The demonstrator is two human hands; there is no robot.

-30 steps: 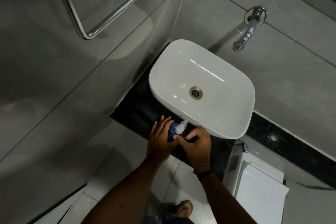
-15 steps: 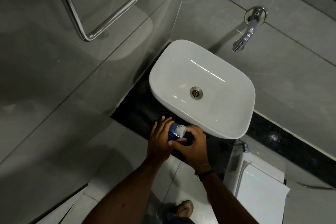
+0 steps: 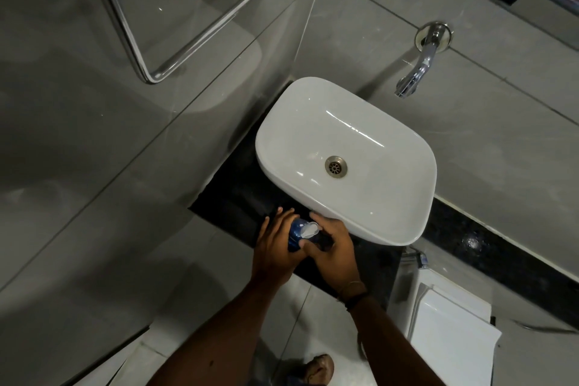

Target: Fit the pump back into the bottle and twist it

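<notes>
Two hands hold a small blue bottle (image 3: 296, 233) below centre frame, just beside the white basin (image 3: 360, 213).
The left hand (image 3: 275, 247) wraps its body; the right hand (image 3: 333, 244) pinches the white cap (image 3: 310, 229), which points toward the upper right.

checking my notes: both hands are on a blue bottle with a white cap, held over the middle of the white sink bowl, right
Not quite. The head view shows the left hand and right hand on the blue bottle with its white cap, but in front of the white sink, over the black counter, not over the bowl's middle.
</notes>
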